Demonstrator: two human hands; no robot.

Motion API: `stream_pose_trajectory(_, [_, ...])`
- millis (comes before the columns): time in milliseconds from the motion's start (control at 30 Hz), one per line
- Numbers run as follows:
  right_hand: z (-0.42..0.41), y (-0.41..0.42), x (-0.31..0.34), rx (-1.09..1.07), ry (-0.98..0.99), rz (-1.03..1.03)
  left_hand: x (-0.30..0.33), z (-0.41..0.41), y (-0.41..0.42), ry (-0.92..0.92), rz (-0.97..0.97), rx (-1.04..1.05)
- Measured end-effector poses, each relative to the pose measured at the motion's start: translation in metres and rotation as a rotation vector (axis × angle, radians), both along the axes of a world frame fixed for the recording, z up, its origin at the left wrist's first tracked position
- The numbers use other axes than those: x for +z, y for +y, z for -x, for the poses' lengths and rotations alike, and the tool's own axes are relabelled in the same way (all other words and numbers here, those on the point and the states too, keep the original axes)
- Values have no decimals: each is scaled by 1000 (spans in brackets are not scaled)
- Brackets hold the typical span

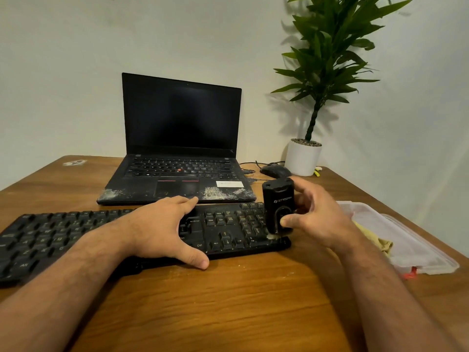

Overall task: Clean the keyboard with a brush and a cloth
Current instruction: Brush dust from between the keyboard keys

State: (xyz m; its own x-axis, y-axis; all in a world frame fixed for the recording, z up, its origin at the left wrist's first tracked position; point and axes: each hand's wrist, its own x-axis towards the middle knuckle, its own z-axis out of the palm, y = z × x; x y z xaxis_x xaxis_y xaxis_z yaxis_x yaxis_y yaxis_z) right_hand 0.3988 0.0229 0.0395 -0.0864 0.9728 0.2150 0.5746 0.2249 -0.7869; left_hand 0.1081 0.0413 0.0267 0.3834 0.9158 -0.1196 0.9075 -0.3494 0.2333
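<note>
Brushing stage, numpad end; cloth step not begun, by look of it

Right hand (313, 215) grips black brush (278, 207), bristles touching keyboard (228, 224) corner below thumb

Left hand (167, 229) spread flat, steadying keyboard, holding nothing

Cloth (375, 238) lies in tray (426, 257) right of right hand

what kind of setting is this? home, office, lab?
Likely a home or small-office desk in a room corner: a wooden table holds an open laptop with dark screen, a wired mouse and a potted plant against plain walls.
</note>
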Motion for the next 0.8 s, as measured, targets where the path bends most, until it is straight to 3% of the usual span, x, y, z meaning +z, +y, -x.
stream_pose_trajectory(333, [29, -1, -5, 150, -13, 23, 0, 1, 0, -14, 0, -6])
stream_pose_trajectory(567, [-12, 5, -2, -33, -13, 7, 0, 1, 2, -11, 3, -5])
stream_pose_trajectory(800, [-5, 12, -6, -41, -65, 58, -1, 1, 2, -15, 3, -3])
